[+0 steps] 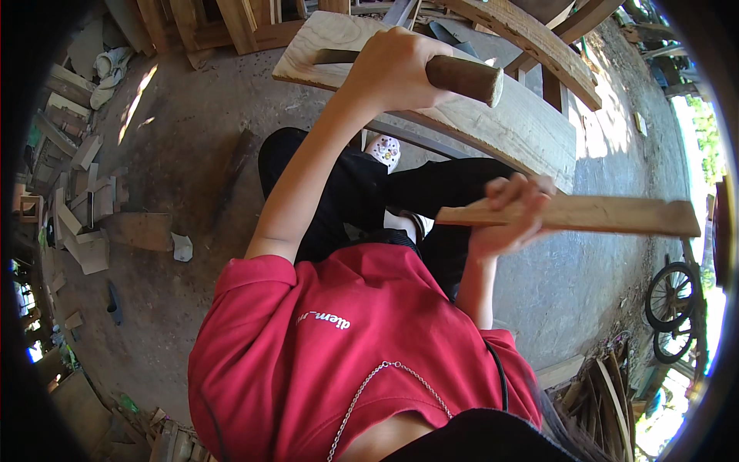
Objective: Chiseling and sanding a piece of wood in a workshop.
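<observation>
My left hand (389, 69) is closed round a dark, rounded wooden bar (466, 77) over a pale wide board (523, 131) at the top of the view; part of the bar is hidden under my fingers. Lower on the right, my right hand (504, 231) grips a long, narrow wooden strip (616, 214), which lies roughly level across my palm, below the board's near edge. My fingers on that hand are slightly blurred. My crossed or bent legs in black trousers are beneath the board.
Wooden frames and planks (539, 50) stand beyond the board. Scattered offcuts (92, 246) lie on the concrete floor (185, 123) at the left. Wheels (668, 296), apparently a bicycle's, are at the right edge. A pile of thin wood pieces (608, 393) lies at the lower right.
</observation>
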`<state>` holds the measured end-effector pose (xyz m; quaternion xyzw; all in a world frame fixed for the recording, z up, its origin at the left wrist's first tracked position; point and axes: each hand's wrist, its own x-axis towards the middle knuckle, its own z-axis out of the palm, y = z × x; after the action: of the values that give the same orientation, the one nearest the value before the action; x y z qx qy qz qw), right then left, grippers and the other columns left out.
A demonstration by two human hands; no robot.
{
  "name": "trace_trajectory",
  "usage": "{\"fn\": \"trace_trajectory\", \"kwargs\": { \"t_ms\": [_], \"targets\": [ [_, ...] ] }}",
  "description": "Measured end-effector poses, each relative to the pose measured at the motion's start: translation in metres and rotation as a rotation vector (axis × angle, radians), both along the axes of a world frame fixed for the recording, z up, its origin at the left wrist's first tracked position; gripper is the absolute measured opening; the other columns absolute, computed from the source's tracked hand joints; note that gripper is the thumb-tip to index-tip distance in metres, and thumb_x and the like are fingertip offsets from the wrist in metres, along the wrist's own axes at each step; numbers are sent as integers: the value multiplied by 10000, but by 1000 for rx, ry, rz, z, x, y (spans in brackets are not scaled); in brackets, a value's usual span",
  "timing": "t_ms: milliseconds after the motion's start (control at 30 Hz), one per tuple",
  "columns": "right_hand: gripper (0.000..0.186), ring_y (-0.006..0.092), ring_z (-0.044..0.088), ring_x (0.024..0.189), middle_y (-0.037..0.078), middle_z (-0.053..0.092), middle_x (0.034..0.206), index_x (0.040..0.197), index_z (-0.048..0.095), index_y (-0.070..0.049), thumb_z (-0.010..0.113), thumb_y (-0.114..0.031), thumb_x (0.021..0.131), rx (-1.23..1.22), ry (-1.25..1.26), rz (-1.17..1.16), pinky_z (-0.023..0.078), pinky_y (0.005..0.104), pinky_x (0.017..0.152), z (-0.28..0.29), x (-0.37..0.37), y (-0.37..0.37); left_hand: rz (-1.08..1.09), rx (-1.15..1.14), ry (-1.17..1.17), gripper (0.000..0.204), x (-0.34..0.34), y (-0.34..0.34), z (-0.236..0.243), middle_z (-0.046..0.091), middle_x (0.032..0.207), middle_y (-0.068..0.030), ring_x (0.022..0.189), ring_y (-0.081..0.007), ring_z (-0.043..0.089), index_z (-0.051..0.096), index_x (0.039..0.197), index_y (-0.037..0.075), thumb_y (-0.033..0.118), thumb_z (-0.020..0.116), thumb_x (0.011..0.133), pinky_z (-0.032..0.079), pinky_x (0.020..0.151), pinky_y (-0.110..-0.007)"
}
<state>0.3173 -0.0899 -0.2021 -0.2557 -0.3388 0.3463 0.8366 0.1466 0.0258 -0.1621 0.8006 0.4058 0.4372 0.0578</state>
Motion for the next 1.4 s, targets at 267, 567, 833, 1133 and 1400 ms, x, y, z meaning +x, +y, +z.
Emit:
{"fn": "trace_trajectory", "kwargs": {
  "t_ms": [267, 567, 833, 1133, 1400],
  "targets": [
    [745, 91, 445, 539, 37, 470, 635, 1430, 90, -37, 482, 15, 799, -131, -437, 46, 401, 202, 485, 12, -2, 11, 110, -83, 97, 303, -16, 3, -5, 657, 714, -93, 679, -281, 636, 703, 814, 131, 320, 721, 578, 514, 658, -346],
    [799, 93, 427, 517, 47, 463, 636, 1430, 100, -33, 449, 36, 715, -285, -832, 134, 405, 225, 513, 16, -8, 6, 118, -28, 84, 249, -25, 7, -10, 647, 668, -87, 640, -273, 635, 687, 752, 133, 306, 726, 577, 512, 633, -345],
    [819, 57, 413, 534, 0, 449, 658, 1446, 105, -108, 478, 48, 734, -251, -1005, 201, 364, 186, 487, 0, -20, 14, 131, -12, 49, 257, -37, 6, -6, 639, 661, -100, 625, -261, 632, 690, 788, 109, 266, 732, 588, 496, 601, -331],
    [728, 87, 479, 572, 122, 569, 772, 1406, 195, -11, 516, 0, 753, -300, -1009, 212, 404, 231, 501, -4, -22, 14, 148, -10, 33, 273, -42, 8, -8, 641, 680, -119, 632, -249, 638, 685, 808, 64, 217, 749, 592, 486, 591, -305],
    [746, 59, 390, 489, 10, 435, 691, 1441, 121, -116, 481, 27, 804, -252, -768, 82, 369, 195, 447, 5, -29, 12, 137, 80, -23, 274, -43, 10, -7, 640, 641, -91, 598, -241, 636, 698, 789, 101, 256, 741, 567, 503, 587, -310]
  ]
}}
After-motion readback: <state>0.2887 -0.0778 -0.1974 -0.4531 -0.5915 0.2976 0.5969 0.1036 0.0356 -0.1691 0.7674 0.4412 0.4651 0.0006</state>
